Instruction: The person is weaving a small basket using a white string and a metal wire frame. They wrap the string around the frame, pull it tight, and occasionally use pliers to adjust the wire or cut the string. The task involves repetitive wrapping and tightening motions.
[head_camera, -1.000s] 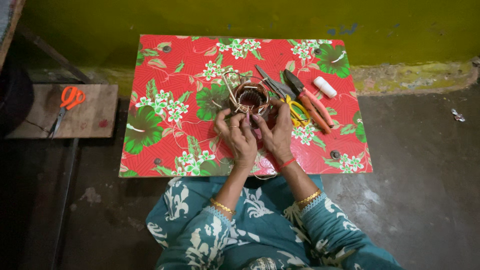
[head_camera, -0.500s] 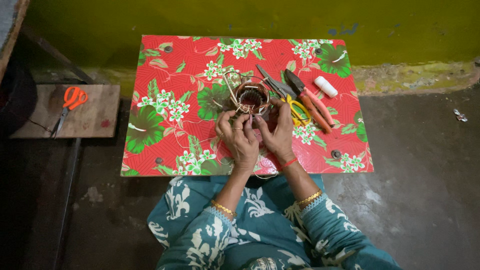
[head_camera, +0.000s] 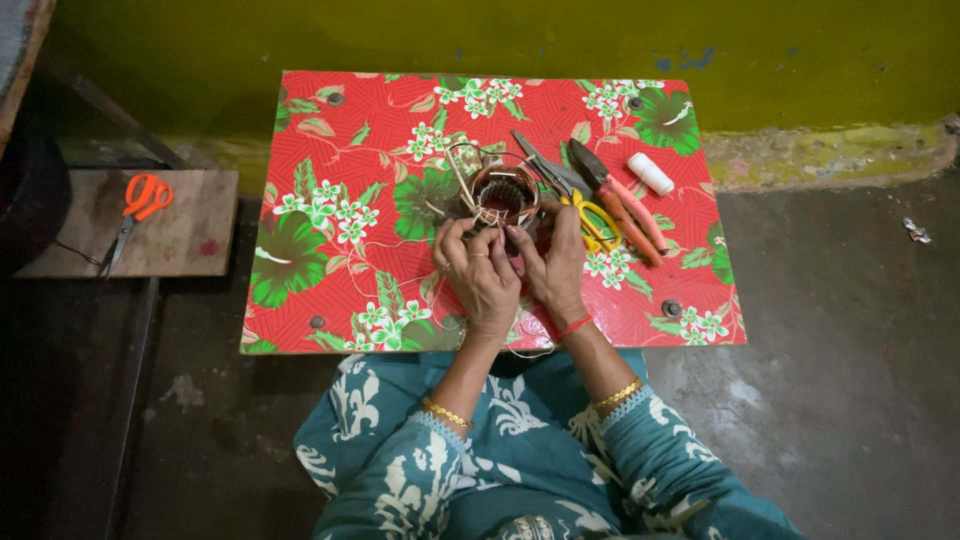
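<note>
Both hands sit close together mid-frame, backs up. Left hand (head_camera: 482, 275) and right hand (head_camera: 552, 262) have fingers curled inward, fingertips nearly meeting, forearms angling up from the bottom.

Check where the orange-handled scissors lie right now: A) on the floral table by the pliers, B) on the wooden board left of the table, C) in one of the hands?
B: the orange-handled scissors lie on the wooden board, apart from the floral table.
</note>
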